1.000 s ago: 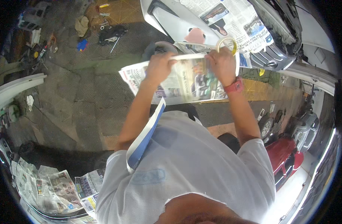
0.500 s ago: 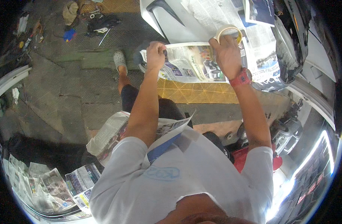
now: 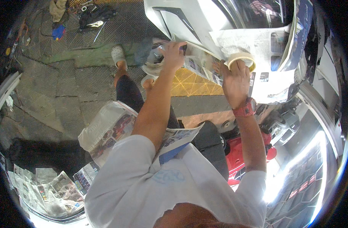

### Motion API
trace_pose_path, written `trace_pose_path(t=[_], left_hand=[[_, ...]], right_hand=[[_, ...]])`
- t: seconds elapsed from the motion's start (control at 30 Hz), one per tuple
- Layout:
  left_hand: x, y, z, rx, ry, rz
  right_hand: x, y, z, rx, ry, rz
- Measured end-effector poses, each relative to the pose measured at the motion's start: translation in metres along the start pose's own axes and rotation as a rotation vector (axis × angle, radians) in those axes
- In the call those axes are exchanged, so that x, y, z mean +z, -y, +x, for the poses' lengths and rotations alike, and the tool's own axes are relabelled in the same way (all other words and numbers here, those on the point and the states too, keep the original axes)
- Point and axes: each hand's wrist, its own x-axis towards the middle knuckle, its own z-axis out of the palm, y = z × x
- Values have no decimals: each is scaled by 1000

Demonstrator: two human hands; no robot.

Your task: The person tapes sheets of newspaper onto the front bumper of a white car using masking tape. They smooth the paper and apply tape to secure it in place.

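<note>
My left hand (image 3: 173, 56) is closed on the left end of a newspaper sheet (image 3: 196, 65), which hangs tilted below the edge of a white car panel (image 3: 210, 13). At the sheet's other end my right hand (image 3: 236, 84) grips a roll of masking tape (image 3: 241, 57), its fingers in and around the ring. The right fingertips are close to the sheet, and whether they also pinch it I cannot tell. More newspaper (image 3: 234, 40) covers the car just beyond the roll. Another newspaper (image 3: 109, 127) is tucked against my body under the left arm.
A blue printed sheet (image 3: 298, 32) stands up at the right of the car. Tools and a black bag (image 3: 96, 21) lie on the dark floor mats at the far left. Crumpled newspapers (image 3: 54, 192) are at the lower left. A red object (image 3: 234, 155) is behind my right arm.
The sheet between my hands has gone from spread and facing me to tilted, nearly edge-on, against the car. My left hand has moved right, and the view has shifted.
</note>
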Motion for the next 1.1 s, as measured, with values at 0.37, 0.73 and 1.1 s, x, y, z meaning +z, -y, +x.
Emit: trace_pose_path(t=[0.37, 0.73, 1.1], left_hand=[[77, 41, 35, -369, 70, -553], [78, 65, 72, -509, 89, -1323], [135, 31, 41, -76, 79, -468]], right_hand=[[-11, -8, -7, 129, 61, 43], [-13, -7, -3, 188, 26, 197], [-19, -2, -10, 261, 8, 234]])
